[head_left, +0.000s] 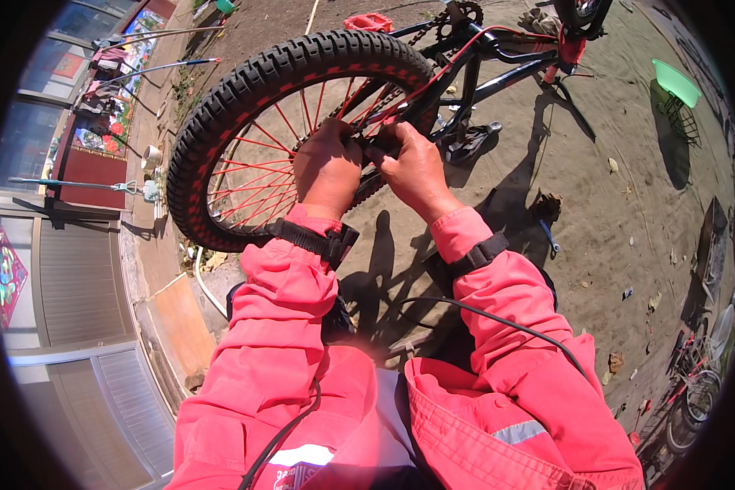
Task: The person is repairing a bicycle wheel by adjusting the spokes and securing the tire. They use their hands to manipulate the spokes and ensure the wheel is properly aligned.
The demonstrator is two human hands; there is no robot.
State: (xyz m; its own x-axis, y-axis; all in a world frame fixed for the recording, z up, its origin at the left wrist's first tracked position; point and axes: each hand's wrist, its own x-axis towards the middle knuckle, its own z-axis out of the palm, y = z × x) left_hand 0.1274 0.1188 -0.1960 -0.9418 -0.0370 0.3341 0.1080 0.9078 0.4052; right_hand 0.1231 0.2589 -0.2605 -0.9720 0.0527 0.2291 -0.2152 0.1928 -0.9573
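Note:
A bicycle with a black frame [490,90] stands tipped over, its knobby wheel [204,139] with red spokes filling the upper middle of the view. My left hand [327,167] is at the wheel's hub, fingers curled inward among the spokes and mostly hidden. My right hand [408,167] is just right of it at the frame near the hub, fingers bent round something I cannot make out. The chain and a toothed chainring [457,20] show above. A small blue-handled wrench [549,234] lies on the ground right of my right arm.
A building front with glass doors [82,278] runs along the left, with poles [73,181] and a pale hose [207,290] nearby. A green plastic tub [674,82] on a wire stand is at the upper right. More bicycles [694,396] lie at the lower right on the dirt ground.

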